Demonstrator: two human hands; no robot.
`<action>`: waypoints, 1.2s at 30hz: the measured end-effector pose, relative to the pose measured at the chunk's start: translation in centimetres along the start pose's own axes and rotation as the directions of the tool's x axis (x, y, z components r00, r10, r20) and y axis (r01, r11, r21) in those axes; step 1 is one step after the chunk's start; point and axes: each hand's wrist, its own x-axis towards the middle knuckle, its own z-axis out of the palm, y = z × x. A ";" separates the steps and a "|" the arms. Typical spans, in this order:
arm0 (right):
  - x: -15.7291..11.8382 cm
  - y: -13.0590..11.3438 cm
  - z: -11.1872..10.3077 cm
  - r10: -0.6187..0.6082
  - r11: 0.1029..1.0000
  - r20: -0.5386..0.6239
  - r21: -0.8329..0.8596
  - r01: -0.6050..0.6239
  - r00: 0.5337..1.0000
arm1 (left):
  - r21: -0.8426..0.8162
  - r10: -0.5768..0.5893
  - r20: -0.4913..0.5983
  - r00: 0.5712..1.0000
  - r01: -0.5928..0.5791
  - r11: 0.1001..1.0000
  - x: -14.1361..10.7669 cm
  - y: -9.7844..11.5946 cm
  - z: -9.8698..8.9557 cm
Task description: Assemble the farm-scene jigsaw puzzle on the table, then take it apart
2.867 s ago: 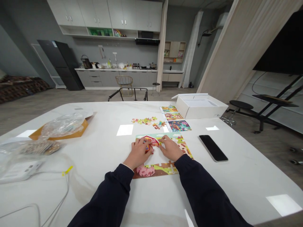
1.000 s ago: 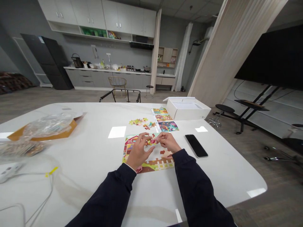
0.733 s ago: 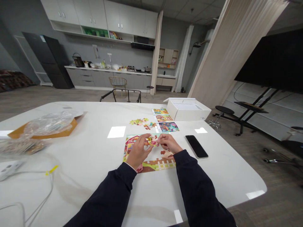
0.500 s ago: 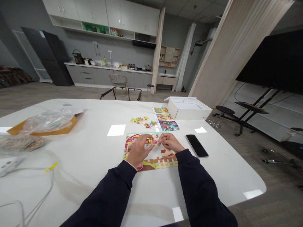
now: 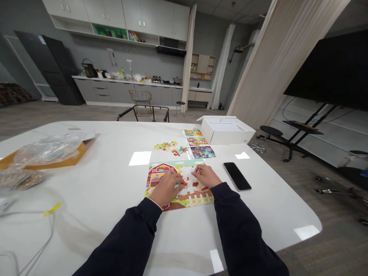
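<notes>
On the white tabletop (image 5: 86,172), a farm-scene jigsaw puzzle (image 5: 161,173) lay right in front of the person, partly assembled, with a red barn at its left end and a white picket fence along its near edge. Its middle still showed white. The left hand (image 5: 168,186) was curled over the puzzle, fingertips down at a small reddish piece near the centre; could not tell if it actually gripped that piece. The right hand (image 5: 205,176) lay almost flat and open on the puzzle, just right of the left, with nothing visible in it. Beyond the puzzle were loose puzzle pieces (image 5: 165,145) and three printed picture sheets (image 5: 199,142), the sheets next to an open white box (image 5: 225,130). A black smartphone (image 5: 237,176) lay just right of the puzzle. Far left, a clear plastic bag (image 5: 47,149) sat on a kraft envelope (image 5: 77,150).
</notes>
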 end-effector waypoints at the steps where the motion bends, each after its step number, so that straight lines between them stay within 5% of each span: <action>1: 0.0 0.0 0.0 0.001 1.000 0.001 -0.005 -0.001 1.000 | 0.005 -0.003 0.004 1.000 0.003 1.000 0.0 0.0 0.0; 25: 0.0 0.2 0.0 -0.006 1.000 0.024 -0.009 0.006 1.000 | 0.008 -0.176 -0.029 0.984 0.177 0.984 -0.6 1.0 -1.0; 31: -0.2 -0.4 -0.4 0.004 0.998 0.016 -0.067 -0.003 1.000 | 0.037 -0.315 -0.169 0.934 0.325 0.945 2.2 -3.4 -3.9; 36: -0.3 -0.9 -0.4 0.036 0.981 0.028 -0.190 -0.030 0.999 | 0.086 -0.412 -0.088 0.907 0.419 0.904 7.6 -8.7 -3.1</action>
